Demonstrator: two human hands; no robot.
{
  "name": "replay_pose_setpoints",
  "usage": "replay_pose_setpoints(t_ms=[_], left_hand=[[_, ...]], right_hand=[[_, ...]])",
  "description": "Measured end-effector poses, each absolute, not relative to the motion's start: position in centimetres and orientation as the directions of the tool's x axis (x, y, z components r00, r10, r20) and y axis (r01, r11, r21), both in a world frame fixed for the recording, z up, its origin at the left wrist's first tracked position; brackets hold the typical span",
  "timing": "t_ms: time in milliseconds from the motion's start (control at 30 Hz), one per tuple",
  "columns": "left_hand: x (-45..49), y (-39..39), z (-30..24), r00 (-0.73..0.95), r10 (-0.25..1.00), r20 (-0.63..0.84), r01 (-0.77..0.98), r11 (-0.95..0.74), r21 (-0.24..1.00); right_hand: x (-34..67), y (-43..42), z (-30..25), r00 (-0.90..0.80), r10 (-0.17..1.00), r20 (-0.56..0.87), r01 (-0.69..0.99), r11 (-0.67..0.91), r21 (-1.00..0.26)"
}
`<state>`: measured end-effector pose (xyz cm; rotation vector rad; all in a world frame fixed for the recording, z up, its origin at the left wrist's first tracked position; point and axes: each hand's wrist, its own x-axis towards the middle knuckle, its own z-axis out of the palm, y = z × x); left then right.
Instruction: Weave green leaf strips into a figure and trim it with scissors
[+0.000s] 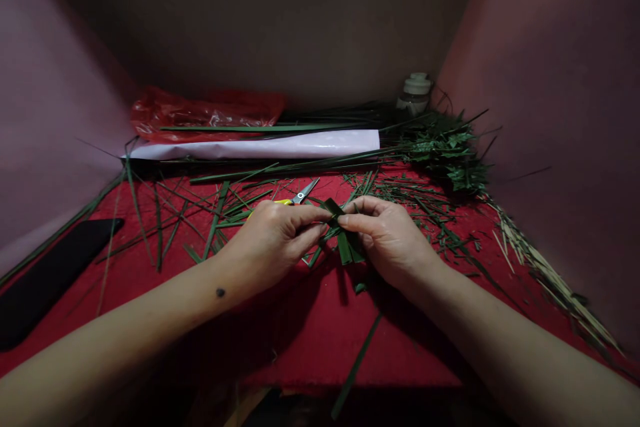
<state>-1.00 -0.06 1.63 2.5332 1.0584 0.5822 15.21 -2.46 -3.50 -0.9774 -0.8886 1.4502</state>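
Observation:
Both hands meet over the middle of the red cloth, pinching a small bundle of folded green leaf strips. My left hand grips its left side between thumb and index finger. My right hand pinches the right side, with fingers curled behind it. Several strip ends hang below the fingers, and a long leaf strip slants down toward the table's front edge. Just behind my left hand lie scissors with yellow handles, partly hidden by the hand.
Leaf scraps litter the red cloth. Behind are a rolled white sheet, a red plastic bag, a lidded jar and leafy greens. A black flat object lies left; dry stalks line the right wall.

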Motion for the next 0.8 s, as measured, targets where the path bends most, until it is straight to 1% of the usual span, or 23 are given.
replay_pose_setpoints(t_ms=[333,433,567,700,800], left_hand=[[-1.0,-0.1,1.5,0.644,0.725,0.243,0.594,-0.675,0.437],[-0.9,-0.2,1.6,0.636,0.734,0.241,0.604,-0.667,0.436],[-0.7,-0.2,1.6,0.604,0.764,0.227,0.619,-0.629,0.470],[-0.6,-0.3,1.8,0.560,0.807,0.188,0.635,-0.564,0.528],[-0.7,-0.5,2.3,0.498,0.837,0.228,0.634,-0.530,0.562]], right_hand=[[15.2,-2.6,-3.4,-0.020,0.998,-0.067,-0.310,-0.069,-0.948],[15.1,-2.7,-2.9,0.022,0.998,-0.056,-0.229,-0.050,-0.972],[14.9,-3.0,-2.6,0.065,0.998,0.019,-0.135,0.028,-0.991],[15.0,-3.1,-2.6,0.067,0.998,0.011,-0.205,0.025,-0.978],[15.3,-2.9,-2.6,0.077,0.996,-0.038,-0.286,-0.015,-0.958]])
